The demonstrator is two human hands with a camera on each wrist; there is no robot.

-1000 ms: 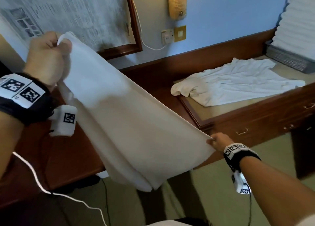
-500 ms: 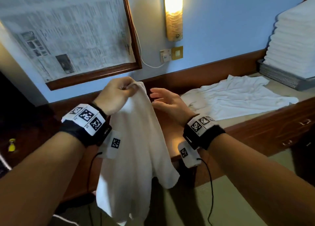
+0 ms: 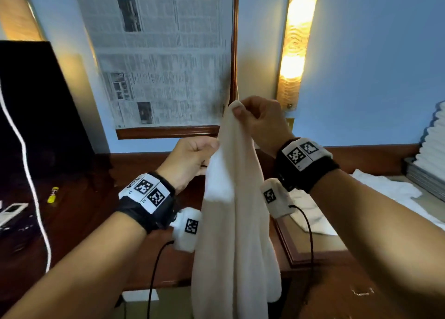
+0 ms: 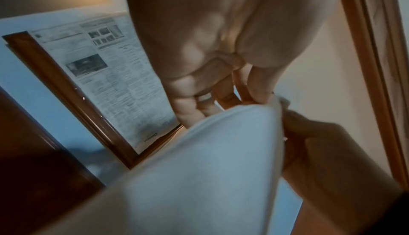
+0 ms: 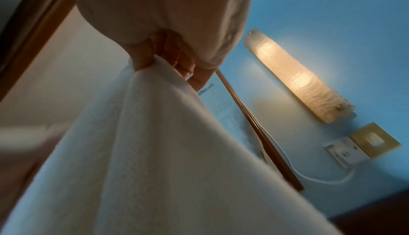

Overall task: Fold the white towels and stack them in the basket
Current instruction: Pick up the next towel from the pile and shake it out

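Note:
A white towel (image 3: 236,222) hangs doubled lengthwise in front of me above the desk. My right hand (image 3: 237,108) pinches its top corners, thumb in front; in the right wrist view my right hand (image 5: 155,62) shows the cloth (image 5: 155,151) bunched at the fingertips. My left hand (image 3: 212,147) sits lower, fingers curled, gripping the towel's left edge; in the left wrist view my left hand (image 4: 254,97) meets the towel (image 4: 210,160) at its tips. A crumpled white towel (image 3: 385,191) lies on the desk. The grey basket (image 3: 423,179) at the far right holds a stack of folded towels (image 3: 433,140).
The dark wooden desk (image 3: 84,222) runs below, with a raised leather pad (image 3: 310,253) on the right. A white cable (image 3: 29,174), a small yellow object (image 3: 53,194) and a white device (image 3: 12,211) lie at the left. A lit wall lamp (image 3: 296,46) and a newspaper-covered frame (image 3: 159,54) hang behind.
The towel, spread wide between both hands a second ago, now hangs doubled. My right hand took the top corners and rose; my left hand slid down to the edge.

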